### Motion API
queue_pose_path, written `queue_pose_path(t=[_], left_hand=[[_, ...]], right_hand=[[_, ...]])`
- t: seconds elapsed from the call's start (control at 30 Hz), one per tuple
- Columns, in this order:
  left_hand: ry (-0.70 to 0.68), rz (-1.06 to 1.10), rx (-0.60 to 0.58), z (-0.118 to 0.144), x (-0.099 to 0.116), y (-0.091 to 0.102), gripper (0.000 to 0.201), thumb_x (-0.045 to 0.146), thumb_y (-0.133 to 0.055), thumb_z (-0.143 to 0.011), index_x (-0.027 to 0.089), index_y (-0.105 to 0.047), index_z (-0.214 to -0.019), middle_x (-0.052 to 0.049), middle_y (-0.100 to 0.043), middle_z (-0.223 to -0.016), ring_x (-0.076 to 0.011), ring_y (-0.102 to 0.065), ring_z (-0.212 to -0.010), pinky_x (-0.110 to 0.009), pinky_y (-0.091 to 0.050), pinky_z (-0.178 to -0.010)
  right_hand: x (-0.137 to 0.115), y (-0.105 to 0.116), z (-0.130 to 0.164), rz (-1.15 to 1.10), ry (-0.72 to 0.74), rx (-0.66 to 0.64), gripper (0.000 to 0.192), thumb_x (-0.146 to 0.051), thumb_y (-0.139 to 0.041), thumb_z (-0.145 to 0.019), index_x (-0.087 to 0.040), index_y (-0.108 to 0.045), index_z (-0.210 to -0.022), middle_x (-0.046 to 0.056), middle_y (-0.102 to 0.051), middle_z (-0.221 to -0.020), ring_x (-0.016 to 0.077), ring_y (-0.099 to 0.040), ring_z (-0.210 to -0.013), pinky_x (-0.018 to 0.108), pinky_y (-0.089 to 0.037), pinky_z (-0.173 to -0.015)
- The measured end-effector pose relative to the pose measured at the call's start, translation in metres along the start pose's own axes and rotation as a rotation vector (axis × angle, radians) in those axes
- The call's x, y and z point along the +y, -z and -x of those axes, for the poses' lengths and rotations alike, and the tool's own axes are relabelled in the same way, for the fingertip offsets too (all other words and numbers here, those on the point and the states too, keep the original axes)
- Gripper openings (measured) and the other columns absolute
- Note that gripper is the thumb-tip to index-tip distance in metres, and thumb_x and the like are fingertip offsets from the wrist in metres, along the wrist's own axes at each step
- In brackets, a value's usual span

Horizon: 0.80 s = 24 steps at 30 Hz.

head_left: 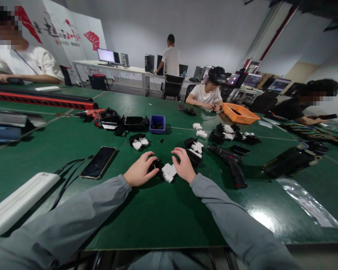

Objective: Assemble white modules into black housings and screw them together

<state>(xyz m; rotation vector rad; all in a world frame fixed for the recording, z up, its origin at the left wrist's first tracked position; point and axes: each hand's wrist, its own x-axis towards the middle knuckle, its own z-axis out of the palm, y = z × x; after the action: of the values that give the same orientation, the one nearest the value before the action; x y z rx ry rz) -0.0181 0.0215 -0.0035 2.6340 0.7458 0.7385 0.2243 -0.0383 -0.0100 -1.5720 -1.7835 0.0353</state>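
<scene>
Grey sleeves of the person reach forward over the green table (157, 213), and I take the small white plastic block (169, 172) between the two hands as the landmark. Far to the left of this block lies a long white flat box (19, 200), with a black cord beside it, and nearer to the block a black smartphone (98, 162) lies face up. Just left of the block, the left hand (139, 170) is curled over a small black part (156, 165) and grips it with closed fingers. The white block itself rests on the table and touches the black part; the right hand (183, 165) lies just right of it with the fingers bent on its top edge, but whether they really clamp it I cannot tell. Behind the block, further away, stands a small blue plastic bin (157, 123). Right of the block lies a black power screwdriver with a red tip (231, 165), and far behind it, an orange tray (240, 113).
</scene>
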Motion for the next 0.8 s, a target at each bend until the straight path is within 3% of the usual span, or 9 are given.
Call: queue_pose_path(t=[0.13, 0.33, 0.5, 0.6, 0.67, 0.8], left_hand=[[0.089, -0.032, 0.071, -0.002, -0.001, -0.001, 0.041, 0.042, -0.05, -0.093, 0.017, -0.054, -0.124, -0.016, -0.043, -0.137, -0.0319, -0.046, -0.13, -0.05, -0.042, -0.111], [0.083, -0.021, 0.057, -0.004, -0.006, -0.004, 0.037, 0.038, -0.051, -0.093, 0.017, -0.054, -0.124, -0.015, -0.042, -0.136, -0.03, -0.045, -0.13, -0.048, -0.04, -0.113], [0.08, -0.01, 0.043, -0.003, -0.005, -0.003, 0.036, 0.038, -0.051, -0.093, 0.019, -0.053, -0.123, -0.015, -0.041, -0.137, -0.03, -0.045, -0.132, -0.048, -0.04, -0.113], [0.083, 0.008, 0.044, -0.004, -0.004, -0.003, 0.036, 0.037, -0.052, -0.092, 0.018, -0.054, -0.123, -0.015, -0.042, -0.137, -0.0304, -0.044, -0.132, -0.049, -0.04, -0.113], [0.085, 0.02, 0.047, -0.004, -0.004, -0.003, 0.036, 0.037, -0.053, -0.091, 0.018, -0.055, -0.123, -0.015, -0.042, -0.137, -0.0307, -0.045, -0.132, -0.049, -0.039, -0.113], [0.089, 0.036, 0.054, -0.004, -0.004, -0.002, 0.038, 0.037, -0.054, -0.091, 0.018, -0.055, -0.123, -0.015, -0.042, -0.138, -0.0312, -0.044, -0.133, -0.049, -0.04, -0.113]], right_hand=[[0.014, -0.026, -0.029, 0.0, -0.089, 0.02, 0.024, -0.029, -0.048, -0.093, -0.018, -0.06, -0.111, 0.016, -0.052, -0.128, 0.023, -0.052, -0.123, 0.04, -0.045, -0.104], [0.028, -0.037, -0.048, 0.094, -0.145, -0.031, 0.022, -0.023, -0.062, -0.082, -0.015, -0.066, -0.102, 0.017, -0.049, -0.137, 0.0309, -0.037, -0.136, 0.048, -0.031, -0.113], [0.034, -0.04, -0.046, 0.204, -0.235, -0.058, 0.045, -0.034, -0.06, -0.085, -0.007, -0.059, -0.122, 0.026, -0.041, -0.145, 0.0392, -0.025, -0.142, 0.057, -0.022, -0.114], [0.034, -0.04, -0.043, 0.247, -0.262, -0.091, 0.054, -0.038, -0.056, -0.088, -0.004, -0.052, -0.131, 0.029, -0.04, -0.145, 0.0415, -0.028, -0.14, 0.059, -0.025, -0.111], [0.033, -0.037, -0.042, 0.258, -0.236, -0.122, 0.052, -0.037, -0.053, -0.09, -0.005, -0.053, -0.132, 0.028, -0.045, -0.142, 0.0393, -0.033, -0.137, 0.057, -0.027, -0.111], [0.027, -0.03, -0.042, 0.243, -0.106, -0.185, 0.047, -0.036, -0.049, -0.093, -0.013, -0.054, -0.133, 0.017, -0.052, -0.138, 0.0269, -0.043, -0.132, 0.041, -0.032, -0.112]])
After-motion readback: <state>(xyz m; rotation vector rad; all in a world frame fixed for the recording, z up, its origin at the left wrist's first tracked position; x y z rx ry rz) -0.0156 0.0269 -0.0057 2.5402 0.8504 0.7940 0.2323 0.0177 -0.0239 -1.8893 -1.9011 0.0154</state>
